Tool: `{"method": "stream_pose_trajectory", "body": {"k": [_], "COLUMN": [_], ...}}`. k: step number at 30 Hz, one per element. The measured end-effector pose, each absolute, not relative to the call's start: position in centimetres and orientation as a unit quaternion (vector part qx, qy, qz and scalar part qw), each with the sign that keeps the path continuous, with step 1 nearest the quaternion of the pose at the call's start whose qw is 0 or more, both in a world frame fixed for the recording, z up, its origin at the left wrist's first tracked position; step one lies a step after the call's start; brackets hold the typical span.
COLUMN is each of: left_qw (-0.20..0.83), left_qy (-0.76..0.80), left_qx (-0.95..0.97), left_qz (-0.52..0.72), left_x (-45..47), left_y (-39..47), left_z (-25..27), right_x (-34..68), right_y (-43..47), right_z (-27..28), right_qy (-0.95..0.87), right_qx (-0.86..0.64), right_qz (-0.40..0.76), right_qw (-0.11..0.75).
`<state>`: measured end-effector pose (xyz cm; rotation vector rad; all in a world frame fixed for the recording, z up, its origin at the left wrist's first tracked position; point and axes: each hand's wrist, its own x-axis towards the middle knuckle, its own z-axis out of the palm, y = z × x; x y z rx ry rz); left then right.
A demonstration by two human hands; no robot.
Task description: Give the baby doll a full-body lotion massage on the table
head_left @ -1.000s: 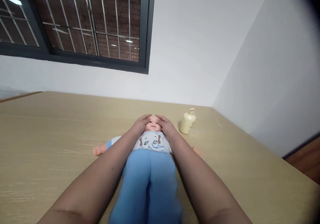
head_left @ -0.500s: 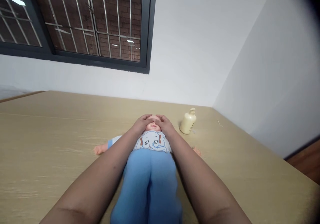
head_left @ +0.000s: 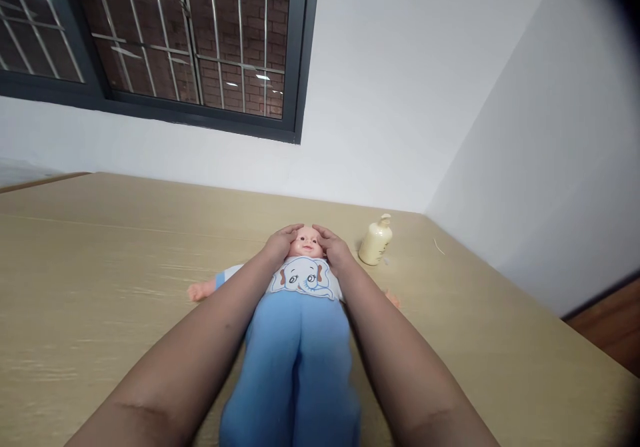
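Observation:
A baby doll lies on its back, its blue-trousered legs toward me and an elephant on its white top. My left hand rests against the left side of the doll's head, fingers extended over the temple. On the opposite side, my right hand touches the head the same way, fingers stretched toward the forehead. Between the hands the doll's eyes, nose and mouth show. Neither hand is closed round anything. My forearms partly cover the doll's arms, leaving its small hands visible at both sides.
A cream pump bottle stands right of the doll's head. Farther right, a thin pale strand lies on the wooden table. Behind are a white wall and a barred window.
My hands have slid outward from over the doll's eyes to the sides of its head, and the thumbs have moved apart. The view has shifted slightly.

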<state>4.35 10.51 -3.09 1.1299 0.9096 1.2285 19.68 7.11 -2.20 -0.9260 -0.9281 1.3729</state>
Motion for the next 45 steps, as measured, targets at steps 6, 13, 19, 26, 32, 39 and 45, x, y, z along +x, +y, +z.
{"method": "stream_pose_trajectory", "body": {"k": [6, 13, 19, 26, 32, 39, 45], "left_qw": [0.552, 0.53, 0.546, 0.587, 0.675, 0.493, 0.409], "left_qy": [0.398, 0.417, 0.404, 0.382, 0.306, 0.398, 0.456], "left_qx": [0.516, 0.539, 0.523, 0.477, 0.533, 0.64, 0.653], "left_qz": [0.521, 0.505, 0.515, 0.531, 0.408, 0.436, 0.446], "left_x": [4.3, 4.4, 4.5, 4.1, 1.9, 1.3, 1.4], "left_y": [9.5, 9.0, 9.9, 9.9, 8.2, 8.5, 8.3], "left_z": [-1.9, -1.2, -2.3, -2.8, -1.7, -1.3, -1.0], "right_x": [19.6, 19.3, 19.5, 21.6, 22.5, 21.4, 21.3], "right_y": [7.3, 8.1, 7.9, 7.3, 6.6, 6.9, 7.2], "right_z": [-2.3, -2.5, -2.2, -1.9, -1.8, -2.0, -2.0], "right_qy": [-0.457, -0.488, -0.442, -0.467, -0.586, -0.605, -0.589], "right_qx": [-0.393, -0.429, -0.406, -0.364, -0.353, -0.422, -0.446], "right_qz": [0.556, 0.489, 0.548, 0.632, 0.607, 0.49, 0.463], "right_qw": [0.572, 0.582, 0.583, 0.5, 0.404, 0.465, 0.489]}}
